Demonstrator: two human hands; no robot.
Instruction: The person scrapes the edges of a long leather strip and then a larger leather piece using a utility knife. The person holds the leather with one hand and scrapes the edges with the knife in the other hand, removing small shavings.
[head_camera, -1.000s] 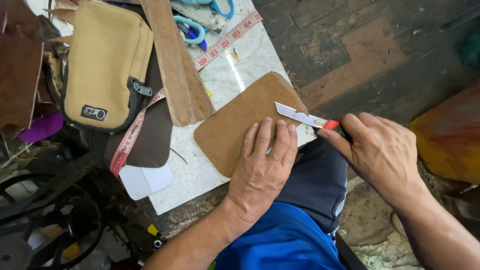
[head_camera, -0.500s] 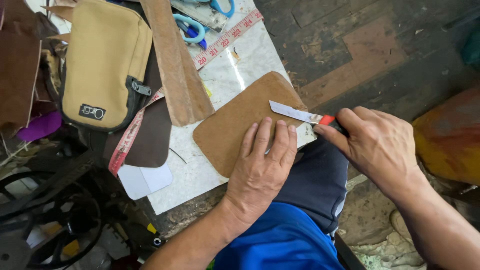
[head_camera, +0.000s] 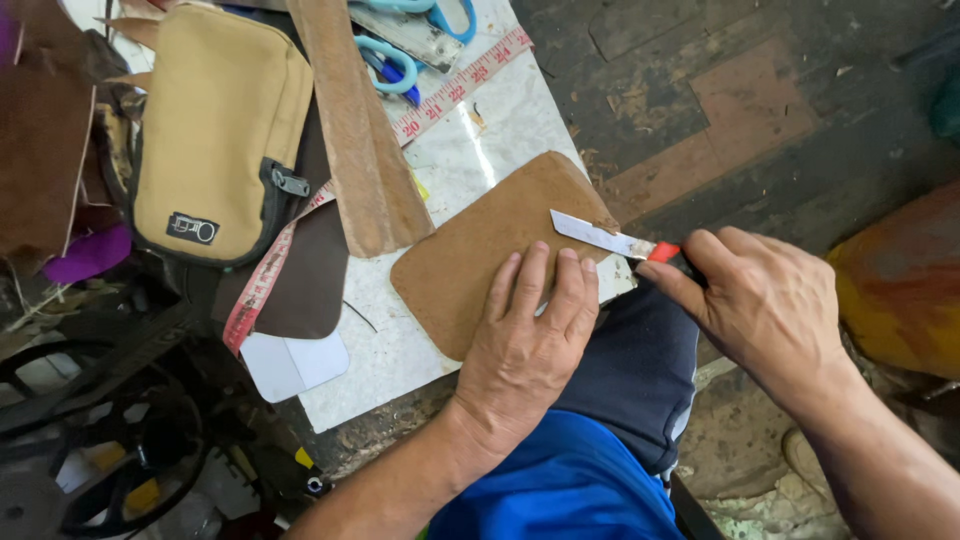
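The left hand lies flat, fingers spread, on the tan leather piece on the marble slab. The right hand grips tightly a red-handled utility knife, its blade over the leather's right edge.

Tan zip pouch, pink measuring tape, blue-handled scissors, brown leather strip, white card

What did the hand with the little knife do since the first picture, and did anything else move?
The right hand slid the knife a little along the edge of the tan leather piece, toward the person, so the blade tip now sits nearer the left hand. Nothing was picked up or let go. The left hand still presses flat on the leather, and the tan pouch, tape measure and scissors lie as before.
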